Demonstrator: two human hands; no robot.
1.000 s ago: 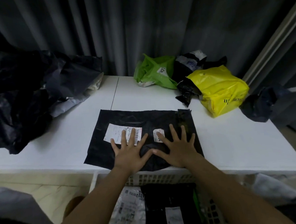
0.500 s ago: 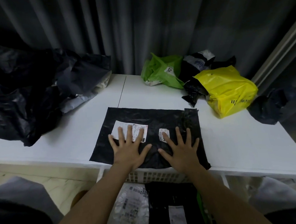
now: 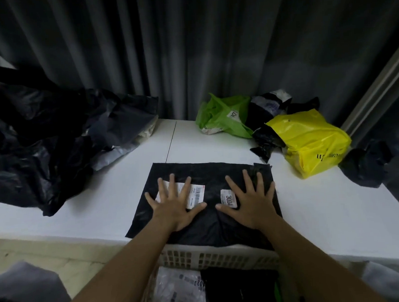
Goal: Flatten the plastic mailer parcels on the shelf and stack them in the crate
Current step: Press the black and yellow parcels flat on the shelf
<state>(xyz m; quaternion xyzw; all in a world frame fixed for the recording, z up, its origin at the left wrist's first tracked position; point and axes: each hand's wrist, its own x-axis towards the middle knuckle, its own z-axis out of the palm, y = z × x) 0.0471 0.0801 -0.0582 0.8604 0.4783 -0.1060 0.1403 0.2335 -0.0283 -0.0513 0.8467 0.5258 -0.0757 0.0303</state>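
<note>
The left hand (image 3: pixel 174 206) and right hand (image 3: pixel 249 202) are both pressing flat, fingers spread and straight, on a black mailer (image 3: pixel 209 173) that is lying at the near edge of the white surface (image 3: pixel 326 213), overhanging the crate (image 3: pixel 212 258) below. Green (image 3: pixel 222 116) and yellow (image 3: pixel 310 139) parcels are sitting farther back.

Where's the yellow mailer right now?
Head view: the yellow mailer sits at the shelf's far right, against a crumpled black bag, right of the green mailer.
</note>
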